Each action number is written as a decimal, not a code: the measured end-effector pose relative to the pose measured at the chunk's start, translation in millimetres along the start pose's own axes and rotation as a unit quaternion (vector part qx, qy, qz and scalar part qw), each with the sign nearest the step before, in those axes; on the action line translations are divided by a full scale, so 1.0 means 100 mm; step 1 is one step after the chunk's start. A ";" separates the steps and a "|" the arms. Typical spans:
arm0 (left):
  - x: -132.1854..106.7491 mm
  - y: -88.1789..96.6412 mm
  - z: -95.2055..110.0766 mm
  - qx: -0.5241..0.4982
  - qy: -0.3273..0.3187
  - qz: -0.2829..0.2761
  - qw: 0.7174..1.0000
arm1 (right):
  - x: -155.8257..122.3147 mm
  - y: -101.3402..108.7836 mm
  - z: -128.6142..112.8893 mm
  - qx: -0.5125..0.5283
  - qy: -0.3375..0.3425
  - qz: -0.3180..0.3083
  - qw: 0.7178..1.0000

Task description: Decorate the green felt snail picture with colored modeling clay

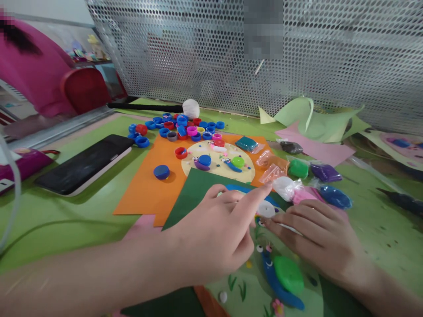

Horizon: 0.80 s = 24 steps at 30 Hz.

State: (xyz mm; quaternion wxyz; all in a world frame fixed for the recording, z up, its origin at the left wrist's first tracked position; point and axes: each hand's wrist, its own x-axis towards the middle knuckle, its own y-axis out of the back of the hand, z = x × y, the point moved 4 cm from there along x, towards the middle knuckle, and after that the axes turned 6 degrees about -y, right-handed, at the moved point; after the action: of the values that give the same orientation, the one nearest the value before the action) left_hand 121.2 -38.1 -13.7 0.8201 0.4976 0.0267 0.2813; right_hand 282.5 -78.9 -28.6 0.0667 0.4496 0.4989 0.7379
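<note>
My left hand (228, 229) is over a round picture on dark green paper (190, 189). Its index finger is stretched out; the other fingers bend under, partly hidden. My right hand (317, 237) rests on the picture's right side, fingers stretched out, fingertips at a tiny rainbow-coloured piece beside a white disc (265, 209). A thin white strip (291, 229) shows under its fingers. Below lies a blue clay snail body (276, 281) with googly eyes and a green cap shell (289, 275). A pink clay flower (278, 307) sits near the bottom edge.
Bagged clay, including a green lump (298, 168), lies at right. Behind are many bottle caps (181, 120) and a round cream picture (221, 174) on orange paper (139, 189). A phone (89, 163) lies left. A perforated metal panel (198, 57) stands behind; a person in pink (36, 66) sits left.
</note>
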 end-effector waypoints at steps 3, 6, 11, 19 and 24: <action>-0.01 -0.01 0.01 -0.004 -0.002 -0.005 1.000 | 0.00 0.01 -0.01 -0.004 0.009 -0.005 1.000; -0.02 -0.03 0.03 0.002 0.006 -0.030 1.000 | 0.02 0.04 -0.01 -0.017 0.021 -0.008 1.000; -0.03 -0.07 0.05 0.016 -0.022 -0.059 0.998 | 0.03 0.07 -0.01 -0.057 0.050 -0.024 0.997; 0.00 -0.12 0.07 0.035 -0.047 -0.114 0.992 | -0.01 0.07 0.00 -0.057 0.073 -0.046 0.995; -0.02 -0.12 0.07 0.062 -0.065 -0.104 0.991 | -0.04 0.09 0.05 -0.032 0.042 -0.022 0.998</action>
State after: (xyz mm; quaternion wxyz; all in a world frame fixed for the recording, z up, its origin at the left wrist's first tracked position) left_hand 127.1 -48.6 -20.4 0.8126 0.5590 0.0424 0.1594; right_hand 291.6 -82.8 -23.5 0.0759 0.4052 0.4872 0.7699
